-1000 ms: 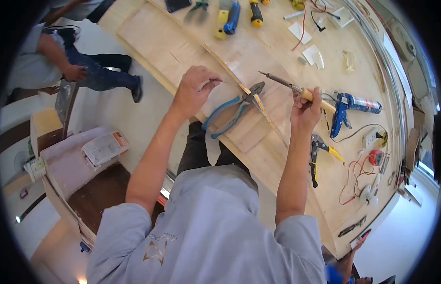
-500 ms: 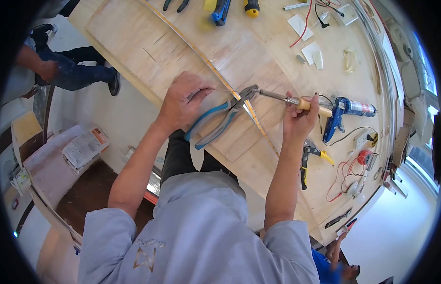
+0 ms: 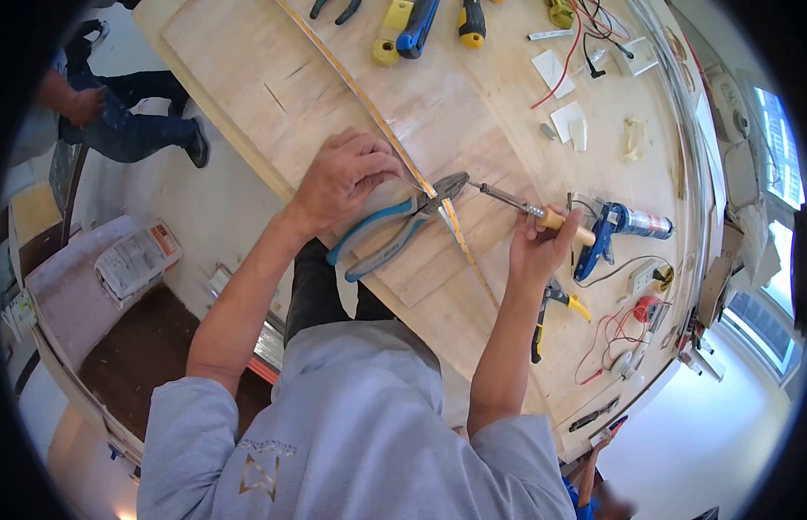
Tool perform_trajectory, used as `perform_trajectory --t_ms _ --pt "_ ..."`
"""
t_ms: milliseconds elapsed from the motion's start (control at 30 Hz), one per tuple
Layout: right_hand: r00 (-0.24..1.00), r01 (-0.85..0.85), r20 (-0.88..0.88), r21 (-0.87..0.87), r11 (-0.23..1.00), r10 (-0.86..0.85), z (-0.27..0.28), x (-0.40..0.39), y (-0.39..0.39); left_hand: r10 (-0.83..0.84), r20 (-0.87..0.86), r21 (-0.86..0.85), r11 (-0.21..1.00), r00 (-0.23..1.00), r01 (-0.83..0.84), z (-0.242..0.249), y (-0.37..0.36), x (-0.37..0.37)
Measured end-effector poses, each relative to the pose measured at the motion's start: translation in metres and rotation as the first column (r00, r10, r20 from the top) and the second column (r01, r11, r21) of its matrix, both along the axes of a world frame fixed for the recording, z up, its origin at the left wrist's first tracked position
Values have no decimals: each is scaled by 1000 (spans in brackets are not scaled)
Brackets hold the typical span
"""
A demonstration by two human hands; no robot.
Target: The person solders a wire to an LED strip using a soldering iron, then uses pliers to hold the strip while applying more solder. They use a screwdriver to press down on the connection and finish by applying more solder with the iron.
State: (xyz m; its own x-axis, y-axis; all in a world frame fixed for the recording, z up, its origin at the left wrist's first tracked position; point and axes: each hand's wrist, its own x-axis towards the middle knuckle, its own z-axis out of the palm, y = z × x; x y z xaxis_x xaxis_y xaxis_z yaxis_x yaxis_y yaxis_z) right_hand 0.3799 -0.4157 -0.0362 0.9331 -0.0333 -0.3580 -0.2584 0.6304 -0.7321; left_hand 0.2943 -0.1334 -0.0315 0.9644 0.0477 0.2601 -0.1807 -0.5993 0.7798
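Observation:
My left hand point(image 3: 351, 178) is closed in a pinch on a thin wire, perhaps solder, that reaches toward the strip by the pliers' jaws. My right hand point(image 3: 540, 247) grips a soldering iron point(image 3: 512, 198) by its wooden handle, its tip pointing left beside the jaw ends; contact cannot be made out. Pliers point(image 3: 395, 245) with blue-grey handles lie across an LED strip point(image 3: 362, 94), their jaws over it. Under them is a wooden board point(image 3: 334, 130).
To the right lie a blue caulking gun point(image 3: 624, 227), yellow-black snips point(image 3: 555, 303), a power strip point(image 3: 644, 276) and red wires point(image 3: 607, 334). A utility knife point(image 3: 473, 24) and other tools are at the top. A person point(image 3: 117, 108) is at the left, another point(image 3: 585, 485) lower right.
The view has shifted slightly. My left hand has come a little closer to the pliers' jaws with the wire. The soldering iron stays near the jaw ends.

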Motion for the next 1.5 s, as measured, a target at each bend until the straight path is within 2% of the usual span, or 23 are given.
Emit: perform_trajectory --t_ms 67,167,267,367,567,767,867,967,1267,1367,1500 --pt "999 8 40 7 1000 -9 -1 -9 -3 -6 10 12 1000 1000 6 0 1 2" --pt "987 -71 144 -43 997 76 -5 -17 -6 -5 44 38 999 999 3 -1 1 5" --pt "996 -36 75 -38 999 39 -12 -23 -7 -3 54 50 999 999 0 -2 -1 7" --pt "991 -59 118 -79 995 68 -9 -27 -1 -4 58 67 998 998 0 -4 -1 8" --pt "999 27 43 -39 999 -25 -16 -25 -4 -20 60 81 997 998 15 -5 0 8" --pt "999 1 53 -113 994 5 -5 -26 2 -25 80 61 998 996 20 -5 2 7" --pt "999 4 43 -27 1000 -2 -2 -25 3 -30 97 45 999 995 25 -4 3 8" --pt "997 -14 74 -74 997 20 -5 -28 2 -25 109 24 999 994 23 -6 2 8" --pt "994 88 60 -32 996 -86 -3 -46 8 -15 87 48 999 996 11 -6 0 7" --pt "996 58 78 -99 993 -50 -4 -45 8 -8 83 46 999 997 4 -7 1 7" --pt "999 46 -25 -32 998 -47 -3 -42 0 35 78 43 998 996 -38 -7 0 6"
